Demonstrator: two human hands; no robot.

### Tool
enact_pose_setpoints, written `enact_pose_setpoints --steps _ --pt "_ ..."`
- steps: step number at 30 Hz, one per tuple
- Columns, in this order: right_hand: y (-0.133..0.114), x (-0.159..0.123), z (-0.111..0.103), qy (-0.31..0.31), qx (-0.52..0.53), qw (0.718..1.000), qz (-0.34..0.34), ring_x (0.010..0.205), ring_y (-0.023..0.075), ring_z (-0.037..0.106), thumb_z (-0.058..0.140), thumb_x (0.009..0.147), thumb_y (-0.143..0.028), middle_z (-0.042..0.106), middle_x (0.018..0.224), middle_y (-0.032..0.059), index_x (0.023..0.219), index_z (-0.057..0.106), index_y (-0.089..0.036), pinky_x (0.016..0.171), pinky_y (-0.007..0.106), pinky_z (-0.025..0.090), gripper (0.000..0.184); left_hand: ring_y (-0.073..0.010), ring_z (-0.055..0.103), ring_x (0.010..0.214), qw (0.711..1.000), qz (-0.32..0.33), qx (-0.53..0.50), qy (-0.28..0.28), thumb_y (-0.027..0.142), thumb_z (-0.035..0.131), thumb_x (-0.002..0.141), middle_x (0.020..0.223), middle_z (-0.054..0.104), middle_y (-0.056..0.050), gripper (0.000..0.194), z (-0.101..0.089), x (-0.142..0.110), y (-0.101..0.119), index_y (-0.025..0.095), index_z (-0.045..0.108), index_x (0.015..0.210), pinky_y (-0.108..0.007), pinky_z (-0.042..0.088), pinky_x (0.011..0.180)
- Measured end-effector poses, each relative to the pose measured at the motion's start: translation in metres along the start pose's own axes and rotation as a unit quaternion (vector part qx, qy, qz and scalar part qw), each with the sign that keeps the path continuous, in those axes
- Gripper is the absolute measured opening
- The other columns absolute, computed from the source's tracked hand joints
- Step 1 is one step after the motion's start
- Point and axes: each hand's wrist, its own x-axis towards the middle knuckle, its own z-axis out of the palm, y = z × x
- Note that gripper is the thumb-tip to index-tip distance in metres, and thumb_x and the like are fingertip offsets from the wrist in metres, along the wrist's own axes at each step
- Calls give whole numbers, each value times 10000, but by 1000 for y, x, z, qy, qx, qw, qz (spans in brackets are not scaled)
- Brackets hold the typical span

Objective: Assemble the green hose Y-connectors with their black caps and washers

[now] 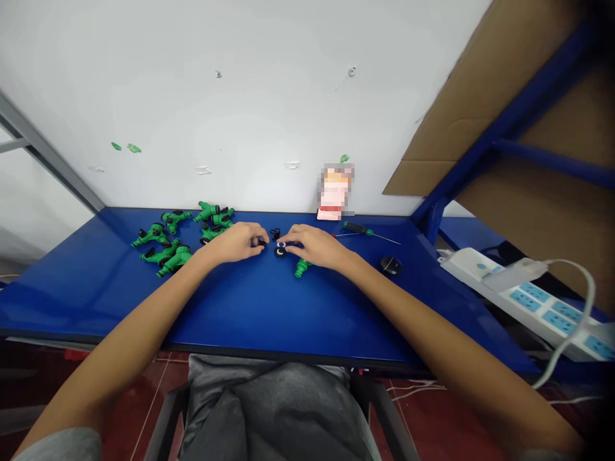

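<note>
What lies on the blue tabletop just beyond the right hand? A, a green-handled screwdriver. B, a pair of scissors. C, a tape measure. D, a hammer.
A: a green-handled screwdriver lies beyond the right hand on the blue tabletop, its thin metal shaft pointing off to the right.

2 hands (235,243), 1 screwdriver (358,228), 1 power strip (533,304)

1. We see a bare left hand (233,243) and a bare right hand (319,246), both slim, with uncovered left fingers (257,237) and right fingers (293,235).
2. Far behind the left fingers, we see a pale grey short sleeve (57,445) of soft cloth.
3. Behind both sets of fingers, we see creased grey cloth (273,410) over the lap, falling in lighter and darker folds.
</note>
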Motion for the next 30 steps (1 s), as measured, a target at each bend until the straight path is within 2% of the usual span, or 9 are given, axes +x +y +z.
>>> enact_pose_setpoints --steps 5,10,15,20,25,27,30 --pt "-2 1 -1 -7 -16 1000 16 1086 266 713 740 977 -223 758 1153 63 1077 836 -281 881 370 538 150 -194 716 859 999 -2 24 -23 212 620 928 1120 759 -83 263 -3 0 4 188 774 1141 -328 584 887" --pt "-3 -1 -3 -2 -31 999 34 927 219 721 747 958 -195 768 1103 52 982 821 -246 778 335 506 93 -212 707 885 999 -3 31 -31 235 604 946 1179 748 -92 298 -2 -1 9 184 767 1191 -366 576 935" --pt "-2 -5 -8 21 -33 998 49 872 203 715 717 946 -205 778 1010 49 996 809 -227 746 315 481 106 -316 614 1230 998 36 45 8 330 645 964 1322 705 -117 375 2 -4 11 210 735 1308 -470 497 1100" --pt "-1 -7 -11 23 -6 998 52 834 190 713 704 917 -199 787 966 47 975 793 -210 758 302 480 107 -318 596 1177 996 72 49 2 327 669 969 1273 712 -129 352 4 -4 14 195 741 1288 -488 485 1069" --pt "-1 -5 -13 72 111 990 42 802 179 703 688 850 -189 785 944 55 912 771 -184 782 306 515 103 -305 612 1153 990 124 42 50 428 666 1021 1277 706 -134 408 8 -3 28 205 698 1361 -472 494 1050" --pt "-2 -5 -16 82 192 976 64 767 174 692 701 831 -226 783 886 48 894 769 -181 747 303 523 102 -295 628 1153 987 131 36 91 409 637 1044 1262 707 -130 392 8 -4 36 210 672 1381 -450 515 1027" --pt "-7 -6 -21 44 326 940 93 743 168 692 754 824 -326 775 830 36 898 776 -187 731 307 541 160 -244 680 1062 979 120 7 166 386 617 1064 1234 712 -117 376 7 -5 46 210 639 1395 -372 563 928"
